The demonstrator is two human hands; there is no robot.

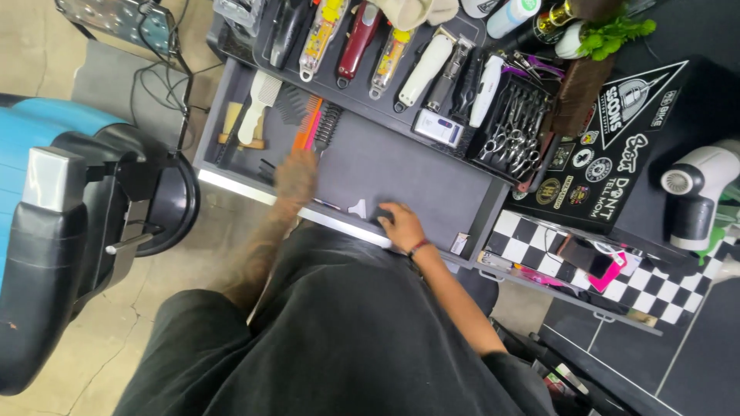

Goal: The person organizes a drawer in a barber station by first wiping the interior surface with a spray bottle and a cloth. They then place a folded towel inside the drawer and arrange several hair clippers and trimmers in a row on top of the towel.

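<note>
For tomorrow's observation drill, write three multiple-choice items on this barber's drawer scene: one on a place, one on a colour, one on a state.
1. Where do the scissors lie?
A. in a black tray at the drawer's right
B. on the chair seat
C. on the floor

2. What colour is the comb just beyond the left hand?
A. white
B. orange
C. blue

3. How is the right hand placed?
A. raised in the air
B. gripping the hair dryer
C. resting on the drawer's front edge

Answers: 1 A, the scissors are bunched in the tray beside the clippers. 2 B, its teeth and spine show orange. 3 C, its fingers lie on the near rim, holding nothing that can be seen.
</note>
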